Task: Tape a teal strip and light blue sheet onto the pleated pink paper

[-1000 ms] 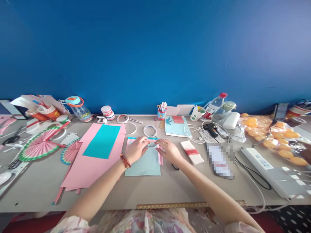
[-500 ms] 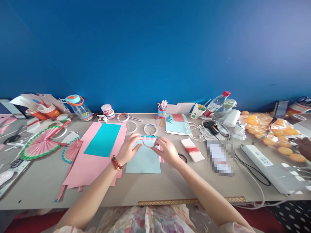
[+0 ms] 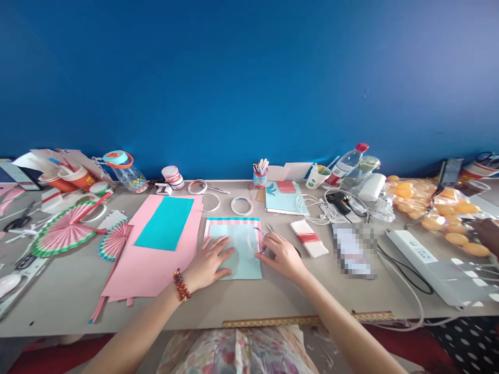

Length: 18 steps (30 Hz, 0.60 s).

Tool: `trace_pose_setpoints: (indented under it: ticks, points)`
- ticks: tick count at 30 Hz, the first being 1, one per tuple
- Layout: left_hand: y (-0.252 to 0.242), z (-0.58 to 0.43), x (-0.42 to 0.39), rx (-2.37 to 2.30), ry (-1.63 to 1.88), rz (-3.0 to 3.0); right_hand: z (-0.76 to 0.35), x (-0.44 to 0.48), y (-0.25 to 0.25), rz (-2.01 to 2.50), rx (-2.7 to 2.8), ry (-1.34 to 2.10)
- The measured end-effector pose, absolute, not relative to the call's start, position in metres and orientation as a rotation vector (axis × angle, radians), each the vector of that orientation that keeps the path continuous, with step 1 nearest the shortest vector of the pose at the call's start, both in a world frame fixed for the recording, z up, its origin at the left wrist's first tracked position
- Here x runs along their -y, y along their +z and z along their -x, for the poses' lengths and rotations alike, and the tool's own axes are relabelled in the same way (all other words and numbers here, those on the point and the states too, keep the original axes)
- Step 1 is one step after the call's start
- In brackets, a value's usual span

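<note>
My left hand lies with fingers spread on a pale blue sheet of paper. Along that sheet's far edge runs a bright blue band with a pink-and-white checked strip below it. Over the sheet's right side, my right hand pinches a thin white roll of tape, which is tilted up. Slim metal tips show just beyond the right fingers; the rest of that tool is hidden. Left of the sheet, a turquoise sheet rests on larger pink paper.
More tape rolls lie behind the sheet, near a pen cup. To the right are a red-and-white wrapped pack, a glue gun and a power strip. Folded paper fans lie left. Another person's hand is far right.
Both hands have come down nearer to me. The left let go of the tape roll and flattened on the pale sheet; the right carried the roll rightward. The checked strip is now uncovered.
</note>
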State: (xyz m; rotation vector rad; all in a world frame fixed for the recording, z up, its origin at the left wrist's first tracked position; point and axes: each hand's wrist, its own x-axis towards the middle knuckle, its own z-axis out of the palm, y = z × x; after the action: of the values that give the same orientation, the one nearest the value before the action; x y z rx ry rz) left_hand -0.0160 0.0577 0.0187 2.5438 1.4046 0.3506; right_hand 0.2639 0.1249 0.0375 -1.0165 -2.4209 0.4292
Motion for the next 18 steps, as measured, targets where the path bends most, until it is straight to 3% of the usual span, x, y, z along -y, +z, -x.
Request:
trace_pose_setpoints:
  ticks: [9, 18]
  points:
    - [0.03, 0.004, -0.043, -1.454, 0.376, -2.564, -0.271, -0.113, 0.023, 0.936, 2.55, 0.376]
    - [0.011, 0.033, -0.073, -1.887, 0.532, -2.475, -0.273, -0.104, 0.023, 0.936, 2.553, 0.364]
